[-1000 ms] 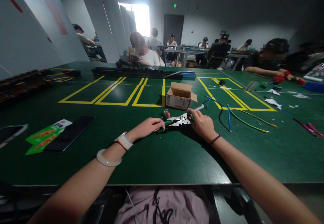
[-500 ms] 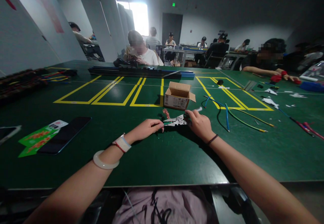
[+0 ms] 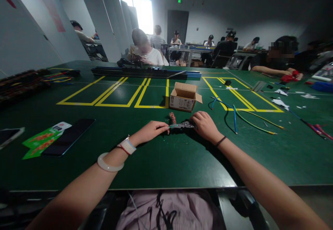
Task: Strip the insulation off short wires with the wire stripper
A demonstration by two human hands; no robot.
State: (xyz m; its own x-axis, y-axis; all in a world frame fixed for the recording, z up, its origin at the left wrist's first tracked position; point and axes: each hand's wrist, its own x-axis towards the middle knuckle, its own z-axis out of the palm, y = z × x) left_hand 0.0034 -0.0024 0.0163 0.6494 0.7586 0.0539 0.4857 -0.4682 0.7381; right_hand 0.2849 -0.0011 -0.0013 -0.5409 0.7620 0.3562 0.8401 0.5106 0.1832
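My right hand (image 3: 205, 125) is closed on the handles of metal wire strippers (image 3: 184, 124), whose jaws point left. Pinched in the fingers of my left hand (image 3: 153, 133) is a short green wire (image 3: 170, 127), which meets the tip of the jaws. Whether the blades bite into it is too small to tell. Just behind the jaws lies a little heap of bare copper strands (image 3: 172, 117). An open cardboard box (image 3: 182, 100) stands behind the tool.
Blue and yellow-green cables (image 3: 256, 121) lie to the right. On the left are a phone (image 3: 70, 138) and a green packet (image 3: 39, 141). Yellow tape outlines (image 3: 114, 105) mark the green table (image 3: 156, 167). A person (image 3: 275, 63) works at the far right.
The wire strippers have turned in my right hand, from flat side showing to nearly edge-on. My right hand has rolled with them. My left hand stays by the jaws.
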